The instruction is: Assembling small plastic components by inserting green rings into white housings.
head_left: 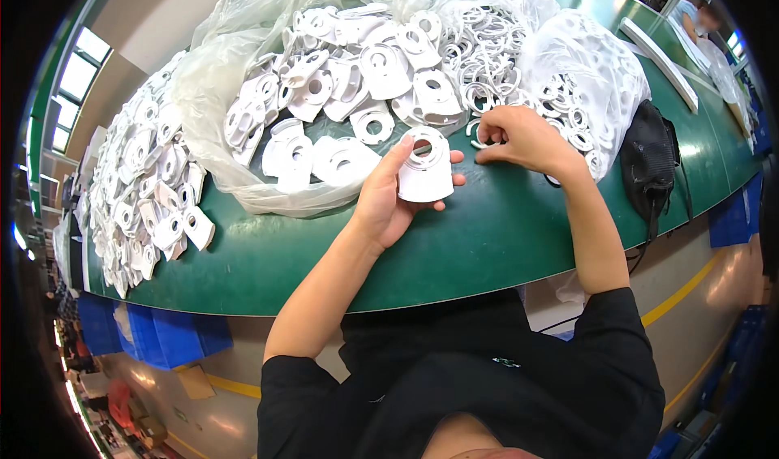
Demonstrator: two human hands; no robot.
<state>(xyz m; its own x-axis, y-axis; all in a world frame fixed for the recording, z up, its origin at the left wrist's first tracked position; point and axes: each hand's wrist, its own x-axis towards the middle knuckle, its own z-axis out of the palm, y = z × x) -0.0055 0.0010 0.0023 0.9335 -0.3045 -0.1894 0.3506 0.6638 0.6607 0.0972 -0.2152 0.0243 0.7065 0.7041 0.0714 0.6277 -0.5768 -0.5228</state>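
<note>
My left hand (388,190) is closed around a white plastic part (426,182), a flat piece with a round hole near its top. It is held up above the green table, thumb on one side and fingertips showing past the other. My right hand (523,141) is at the near edge of a pile of white plastic rings (487,62). Its fingers are bent in a pinch on a white ring (475,139), only part of which shows between them. More white holed parts (315,90) lie in an open clear plastic bag (219,135) beyond my left hand.
A large heap of similar white parts (146,159) covers the table's left side. Beyond my right arm are a clear bag of rings (596,78), a black bag (651,159) and a long white strip (661,66). Another person (694,21) is at the far right. The green table (487,244) has a curved-looking front edge.
</note>
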